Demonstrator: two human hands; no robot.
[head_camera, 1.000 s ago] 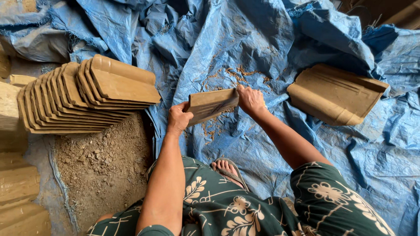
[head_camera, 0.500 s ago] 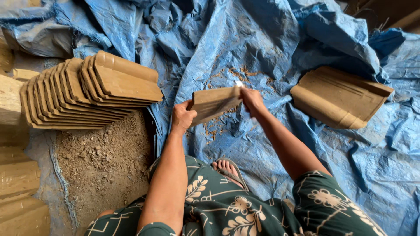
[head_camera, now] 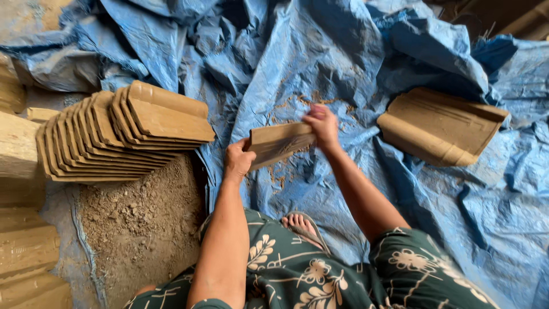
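Person seated on blue tarp (head_camera: pixel 354 51), legs in green floral cloth, bare foot (head_camera: pixel 300 224) showing between arms. Left hand (head_camera: pixel 237 160) clamped on near-left end of clay tile (head_camera: pixel 280 143), held tilted over middle of tarp. Right hand (head_camera: pixel 322 125) closed over tile's far-right end, blurred. Clay crumbs (head_camera: pixel 286 106) scattered on tarp under tile. Stack of tiles (head_camera: pixel 123 131) leaning at tarp's left edge, beside bare dirt patch (head_camera: pixel 140 214). Single tile (head_camera: pixel 440 126) lying flat toward tarp's right side, well apart from hands.
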